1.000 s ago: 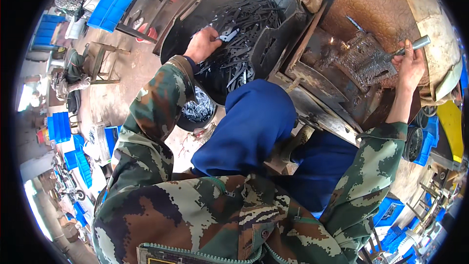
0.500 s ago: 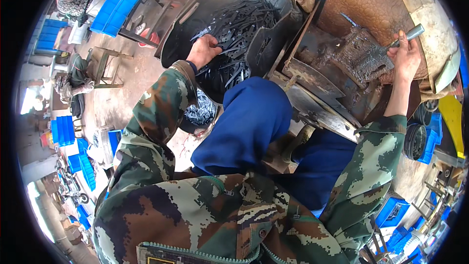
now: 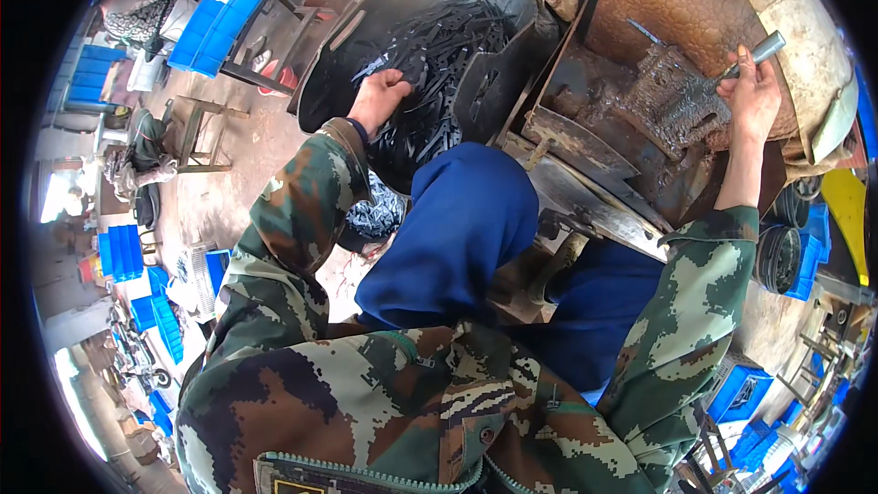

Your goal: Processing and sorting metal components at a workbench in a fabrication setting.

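Strips point(image 3: 446, 53) under palm-down left hand point(image 3: 378, 101)

one fisheye view here, straight from the wearer's head, staring steeply down past the jacket point(image 3: 366, 393), close over both sleeves point(image 3: 700, 302), floor point(image 3: 215, 201) bending toward the rim.

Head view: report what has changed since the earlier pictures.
The left hand has let go of the pale metal piece it held and shifted slightly lower in the view; it is now at the dark metal strips in the black bin, and whether it grips one is unclear. The bright specks at the grimy metal block are gone. The right hand still holds the cylindrical metal handle.
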{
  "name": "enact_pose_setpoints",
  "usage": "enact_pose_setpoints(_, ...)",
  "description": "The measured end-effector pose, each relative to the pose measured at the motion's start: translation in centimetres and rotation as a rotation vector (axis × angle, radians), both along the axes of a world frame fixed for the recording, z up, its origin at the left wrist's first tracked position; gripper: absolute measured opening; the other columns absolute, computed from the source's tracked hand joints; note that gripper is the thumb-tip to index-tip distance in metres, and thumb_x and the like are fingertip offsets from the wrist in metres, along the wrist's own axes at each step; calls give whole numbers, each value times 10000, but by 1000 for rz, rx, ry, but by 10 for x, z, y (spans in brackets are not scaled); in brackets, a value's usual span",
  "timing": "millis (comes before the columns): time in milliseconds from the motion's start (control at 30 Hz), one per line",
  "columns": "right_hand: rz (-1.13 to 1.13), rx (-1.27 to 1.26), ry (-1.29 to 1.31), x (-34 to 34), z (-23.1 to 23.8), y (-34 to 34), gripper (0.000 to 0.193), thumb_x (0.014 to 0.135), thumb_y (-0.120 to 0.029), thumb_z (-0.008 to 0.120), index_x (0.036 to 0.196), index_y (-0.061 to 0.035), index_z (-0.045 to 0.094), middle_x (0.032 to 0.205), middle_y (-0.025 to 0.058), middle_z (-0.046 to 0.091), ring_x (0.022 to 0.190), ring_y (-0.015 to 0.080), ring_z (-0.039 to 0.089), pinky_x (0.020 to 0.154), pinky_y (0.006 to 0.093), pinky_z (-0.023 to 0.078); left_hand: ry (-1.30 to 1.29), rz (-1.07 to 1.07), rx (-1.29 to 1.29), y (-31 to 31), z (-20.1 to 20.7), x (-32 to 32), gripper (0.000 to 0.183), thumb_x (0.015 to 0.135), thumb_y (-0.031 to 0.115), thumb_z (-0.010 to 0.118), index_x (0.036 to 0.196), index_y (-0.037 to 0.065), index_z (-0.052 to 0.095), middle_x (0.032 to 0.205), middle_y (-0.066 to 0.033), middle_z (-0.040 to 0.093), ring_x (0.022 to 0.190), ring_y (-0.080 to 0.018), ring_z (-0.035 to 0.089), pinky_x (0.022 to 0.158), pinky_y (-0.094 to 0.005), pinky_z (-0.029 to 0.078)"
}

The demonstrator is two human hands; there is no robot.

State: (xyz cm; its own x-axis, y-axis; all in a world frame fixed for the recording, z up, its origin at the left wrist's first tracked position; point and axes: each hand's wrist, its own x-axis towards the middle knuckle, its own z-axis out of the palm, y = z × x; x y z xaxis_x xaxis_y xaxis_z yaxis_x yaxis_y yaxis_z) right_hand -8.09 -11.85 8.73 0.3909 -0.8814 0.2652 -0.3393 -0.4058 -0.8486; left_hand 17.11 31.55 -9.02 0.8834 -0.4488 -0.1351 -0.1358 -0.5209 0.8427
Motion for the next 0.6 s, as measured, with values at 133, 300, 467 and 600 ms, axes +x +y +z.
enact_pose_setpoints(133, -12, -11, 37, -5, 2, -4, 325, 952, -289, 624, 1087, 6, 649, 896, 36, 722, 551, 73, 582, 528, 234, 510, 278, -48, -118, -6, 37, -11, 87, 907, 105, 566, 927, 48, 629, 766, 10, 590, 692, -73, 550, 645, -231, 446)
enact_pose_setpoints(300, 4, -4, 3, -4, 0, -3, 324, 955, -287, 617, 1071, 14, 644, 896, 40, 721, 542, 74, 579, 511, 235, 511, 435, -64, -358, -15, 76, -28, 88, 927, 88, 512, 960, 47, 583, 701, -2, 556, 545, -103, 503, 486, -239, 406)
enact_pose_setpoints(467, 3, -20, -23, 0, -1, -3, 310, 950, -278, 619, 1049, 15, 645, 901, 52, 721, 536, 79, 577, 506, 240, 516, 469, -201, -454, -37, 118, -46, 198, 925, 71, 487, 1077, -5, 588, 714, 12, 513, 486, -58, 368, 440, -226, 304)
enact_pose_setpoints(600, 29, -15, -70, -2, 0, -4, 307, 952, -272, 618, 1049, 18, 644, 889, 55, 717, 537, 78, 577, 498, 241, 517, 491, -402, -595, -95, 164, -77, 309, 985, 131, 419, 1175, -47, 585, 659, 36, 378, 517, -63, 307, 482, -226, 273)
